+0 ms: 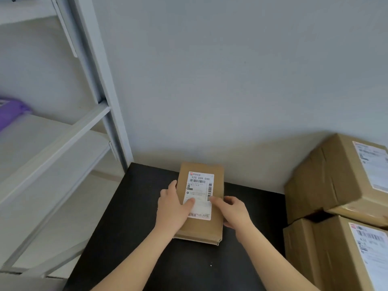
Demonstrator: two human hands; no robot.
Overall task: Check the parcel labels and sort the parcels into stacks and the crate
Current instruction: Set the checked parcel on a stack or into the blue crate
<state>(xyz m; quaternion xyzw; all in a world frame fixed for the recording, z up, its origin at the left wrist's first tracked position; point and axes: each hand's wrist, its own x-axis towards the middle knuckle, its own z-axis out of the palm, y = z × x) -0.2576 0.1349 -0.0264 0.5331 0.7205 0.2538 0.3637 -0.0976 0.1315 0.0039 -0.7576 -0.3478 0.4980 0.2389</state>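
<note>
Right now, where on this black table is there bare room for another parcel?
Bare tabletop lies left of the small parcel, toward the shelf post, and between that parcel and the stacked cartons. Those cartons crowd the right side.

We note soft, even light with faint shadows. The label [200,185] at centre is sharp; the shelf frame [92,80] bows and blurs at the edge.

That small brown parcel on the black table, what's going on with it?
A person grips a small cardboard parcel with both hands: left hand on its left edge, right hand on its right, thumbs on the white shipping label facing up. The parcel lies on the black table. At the right, an upper cardboard box sits stacked on a lower cardboard box.
</note>
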